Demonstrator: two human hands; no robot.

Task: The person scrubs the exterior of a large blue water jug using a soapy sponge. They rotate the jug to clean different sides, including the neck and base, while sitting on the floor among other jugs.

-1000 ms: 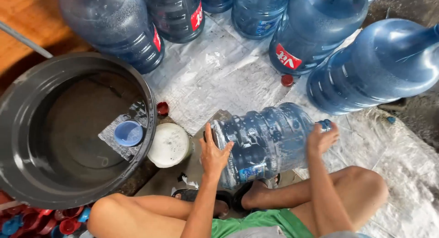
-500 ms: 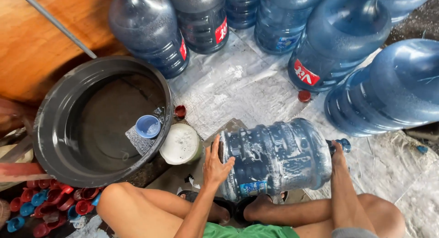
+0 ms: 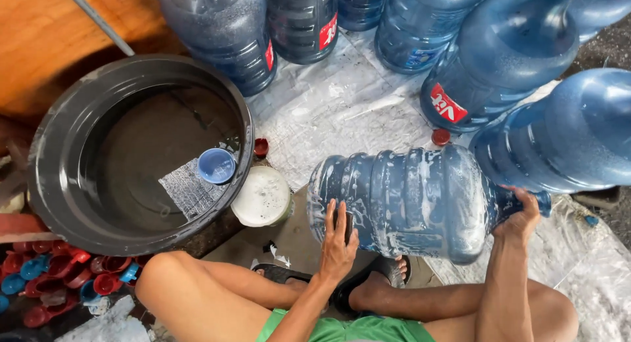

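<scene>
Soapy blue water jug is lying sideways: left hand pressing flat on its base, right hand gripping the neck, steadying it.

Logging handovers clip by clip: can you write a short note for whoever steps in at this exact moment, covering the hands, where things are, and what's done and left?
Left hand: flat on the base end of the large blue ribbed plastic water jug, which lies on its side, streaked with suds.
Right hand: gripping the jug's neck end.
Nearby: round black plastic basin with water, a small blue cup inside; white round tub of foam beside it; other blue jugs behind.
Done: jug soaped outside.
Left: suds not yet rinsed off.
</scene>
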